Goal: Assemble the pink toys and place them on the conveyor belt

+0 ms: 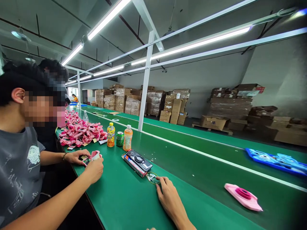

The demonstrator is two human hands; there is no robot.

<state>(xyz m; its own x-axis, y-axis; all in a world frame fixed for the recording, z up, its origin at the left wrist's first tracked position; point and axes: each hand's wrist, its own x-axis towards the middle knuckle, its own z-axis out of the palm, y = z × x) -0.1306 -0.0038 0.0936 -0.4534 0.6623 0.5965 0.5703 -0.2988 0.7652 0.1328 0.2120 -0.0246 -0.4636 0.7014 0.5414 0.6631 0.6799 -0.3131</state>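
Note:
My right hand (168, 195) reaches forward over the green belt (134, 204). Its fingertips pinch the edge of a small white and green part (151, 177) that lies flat on the belt. Just beyond the part lies a black device on a flat printed box (137, 162). Only a sliver of my left hand (150, 228) shows at the bottom edge, so its fingers are hidden. To my left a co-worker in a grey shirt holds a pink and white piece (94, 155) with both hands.
Two drink bottles (110, 134) (128, 138) and a green can (120, 139) stand beyond the box. A heap of pink parts (80, 131) lies further back. A pink piece (243, 196) and a blue tray (278, 161) lie to the right. A white post (145, 86) rises mid-line, with stacked cartons (153, 102) behind.

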